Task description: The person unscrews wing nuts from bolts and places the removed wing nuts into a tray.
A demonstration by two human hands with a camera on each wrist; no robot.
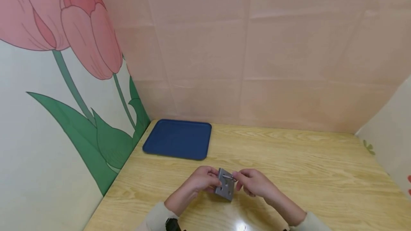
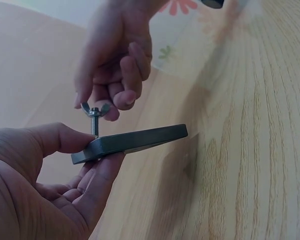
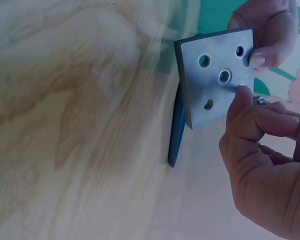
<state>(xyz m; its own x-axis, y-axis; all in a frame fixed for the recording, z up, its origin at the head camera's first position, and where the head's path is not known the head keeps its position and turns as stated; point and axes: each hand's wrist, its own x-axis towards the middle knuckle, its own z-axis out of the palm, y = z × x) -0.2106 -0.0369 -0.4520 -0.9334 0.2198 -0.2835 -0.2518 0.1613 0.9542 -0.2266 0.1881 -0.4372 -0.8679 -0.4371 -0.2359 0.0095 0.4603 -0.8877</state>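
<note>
My left hand holds a grey metal plate by one edge, thumb on one face and fingers behind. Several round holes pierce the plate, as the right wrist view shows. The plate is tilted, raised over the table. Out of its face near the left thumb stands a threaded bolt, with a wing nut at its outer end, away from the plate. My right hand pinches the wing nut between thumb and index finger, its other fingers loosely curled. In the right wrist view those fingers partly hide the bolt.
A blue tray lies at the back left of the wood-grain table. A pink sheet hangs behind the table. The left wall carries printed tulips; another pale wall stands on the right.
</note>
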